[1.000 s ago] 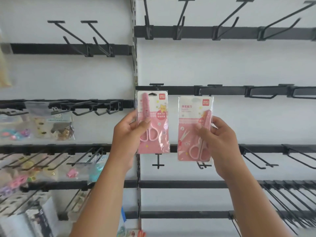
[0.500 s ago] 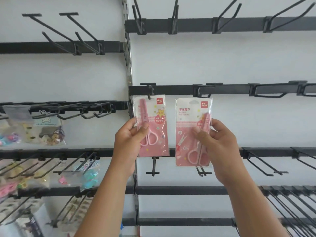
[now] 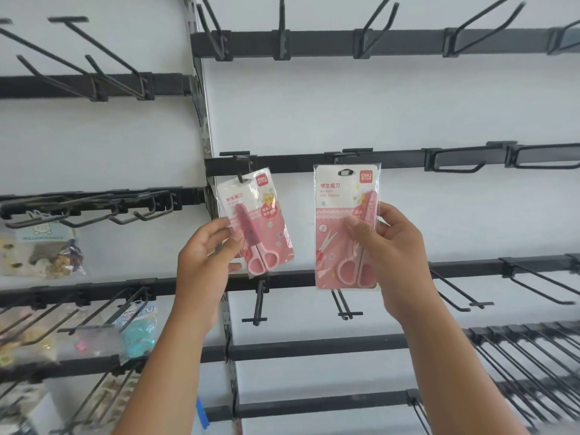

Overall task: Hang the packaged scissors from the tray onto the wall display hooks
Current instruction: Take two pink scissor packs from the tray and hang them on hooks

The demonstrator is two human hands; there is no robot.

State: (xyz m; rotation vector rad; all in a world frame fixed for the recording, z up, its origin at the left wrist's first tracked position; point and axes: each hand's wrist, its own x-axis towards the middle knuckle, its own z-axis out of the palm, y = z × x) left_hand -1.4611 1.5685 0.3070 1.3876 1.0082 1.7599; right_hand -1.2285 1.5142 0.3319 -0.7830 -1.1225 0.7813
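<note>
Two pink packs of scissors are held up against the white wall display. The left pack is tilted, its hang hole at a black hook on the middle rail. My left hand pinches its lower left edge. The right pack is upright, its hang hole just below the hook on the same rail. My right hand grips it at the right side, thumb across the front. No tray is in view.
Black rails with many bare hooks cover the wall above, below and to the right. At the left, hooks carry bags of small trinkets and a teal item. A metal upright splits the two panels.
The left pack has tilted and its hole now sits at the hook. The right pack rose toward its hook. The view has moved closer and shifted.
</note>
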